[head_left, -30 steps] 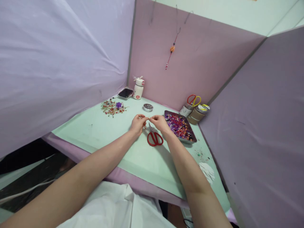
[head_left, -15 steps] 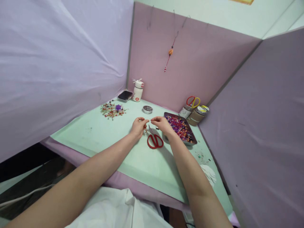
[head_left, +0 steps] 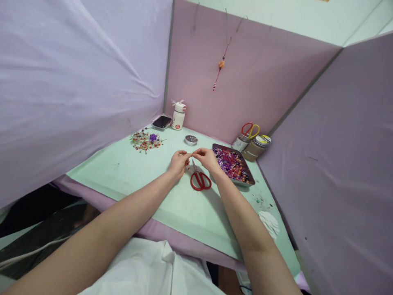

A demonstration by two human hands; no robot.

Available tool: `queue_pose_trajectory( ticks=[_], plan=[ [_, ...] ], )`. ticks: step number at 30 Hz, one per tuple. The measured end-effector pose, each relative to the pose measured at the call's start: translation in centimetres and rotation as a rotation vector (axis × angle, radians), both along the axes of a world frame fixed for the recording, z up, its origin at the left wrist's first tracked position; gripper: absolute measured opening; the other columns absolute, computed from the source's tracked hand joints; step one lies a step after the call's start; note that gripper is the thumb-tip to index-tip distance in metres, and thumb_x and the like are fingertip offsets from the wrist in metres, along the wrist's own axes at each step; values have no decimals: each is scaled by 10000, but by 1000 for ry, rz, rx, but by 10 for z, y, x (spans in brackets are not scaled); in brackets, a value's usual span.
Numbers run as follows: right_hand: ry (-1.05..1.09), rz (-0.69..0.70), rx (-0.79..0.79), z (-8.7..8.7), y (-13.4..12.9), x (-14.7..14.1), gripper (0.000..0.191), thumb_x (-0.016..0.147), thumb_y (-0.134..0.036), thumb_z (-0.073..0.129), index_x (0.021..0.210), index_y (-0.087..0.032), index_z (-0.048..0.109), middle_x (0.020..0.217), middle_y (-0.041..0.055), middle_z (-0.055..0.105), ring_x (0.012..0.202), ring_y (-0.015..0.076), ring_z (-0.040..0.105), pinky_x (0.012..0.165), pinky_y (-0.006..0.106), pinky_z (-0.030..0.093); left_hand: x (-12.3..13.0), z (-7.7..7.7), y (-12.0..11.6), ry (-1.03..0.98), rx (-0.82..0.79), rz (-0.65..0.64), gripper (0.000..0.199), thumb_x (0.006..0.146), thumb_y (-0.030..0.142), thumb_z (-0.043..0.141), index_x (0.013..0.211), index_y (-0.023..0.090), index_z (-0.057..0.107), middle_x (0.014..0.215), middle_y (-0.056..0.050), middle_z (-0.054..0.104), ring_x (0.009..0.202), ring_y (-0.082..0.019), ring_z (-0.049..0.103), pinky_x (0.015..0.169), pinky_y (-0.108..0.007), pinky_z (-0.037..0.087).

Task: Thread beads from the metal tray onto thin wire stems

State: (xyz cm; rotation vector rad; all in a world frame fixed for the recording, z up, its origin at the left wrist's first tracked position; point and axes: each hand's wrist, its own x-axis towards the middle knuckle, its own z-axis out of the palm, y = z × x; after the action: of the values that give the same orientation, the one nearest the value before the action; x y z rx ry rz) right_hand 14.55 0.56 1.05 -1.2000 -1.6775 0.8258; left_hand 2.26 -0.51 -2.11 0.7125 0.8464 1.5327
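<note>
Fingertips pinched, my left hand (head_left: 179,164) is closed over the middle of the table. A small strand of reddish beads (head_left: 188,166) hangs from its fingers, mostly hidden by them. My right hand (head_left: 206,158) is also closed in a pinch, its fingertips meeting the left ones; whatever lies between them is too small to make out. Just below the hands lie red-handled scissors (head_left: 200,181), blades pointing away from me. To the right of my right hand sits a metal tray (head_left: 251,180) of purple, red and orange beads (head_left: 229,164).
A pile of beaded strands (head_left: 144,141) lies at the left, with a phone (head_left: 162,122) and a white bottle (head_left: 178,116) behind it. A round tin (head_left: 190,140) is beyond the hands. Two jars (head_left: 256,148) stand back right; white gloves (head_left: 269,224) lie front right.
My right hand has moved slightly left, closing the small gap between the two hands' fingertips. My left hand has stayed nearly still.
</note>
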Motion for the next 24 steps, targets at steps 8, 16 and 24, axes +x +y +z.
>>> queue_pose_trajectory(
  ticks=[8, 16, 24],
  plan=[
    [-21, 32, -53, 2, -2, 3, 126, 675, -246, 620, 767, -171, 661, 733, 20, 672, 691, 138, 594, 682, 280, 480, -1, 0, 1, -33, -58, -23, 390, 562, 222, 741, 825, 202, 454, 585, 55, 511, 462, -69, 434, 455, -205, 290],
    [-15, 22, 47, -3, 2, -1, 128, 662, -298, 660, 717, -183, 652, 766, 29, 691, 721, 158, 625, 721, 298, 500, -1, -3, 2, -26, -46, -39, 378, 575, 233, 734, 831, 203, 458, 565, 59, 499, 460, -76, 444, 449, -203, 295],
    [-128, 24, 78, 0, 4, 3, 116, 665, -201, 639, 780, -189, 649, 815, 20, 685, 748, 145, 613, 761, 305, 488, -1, -1, 2, -71, -60, -46, 390, 553, 200, 762, 804, 195, 463, 608, 43, 530, 469, -66, 452, 466, -205, 315]
  ],
)
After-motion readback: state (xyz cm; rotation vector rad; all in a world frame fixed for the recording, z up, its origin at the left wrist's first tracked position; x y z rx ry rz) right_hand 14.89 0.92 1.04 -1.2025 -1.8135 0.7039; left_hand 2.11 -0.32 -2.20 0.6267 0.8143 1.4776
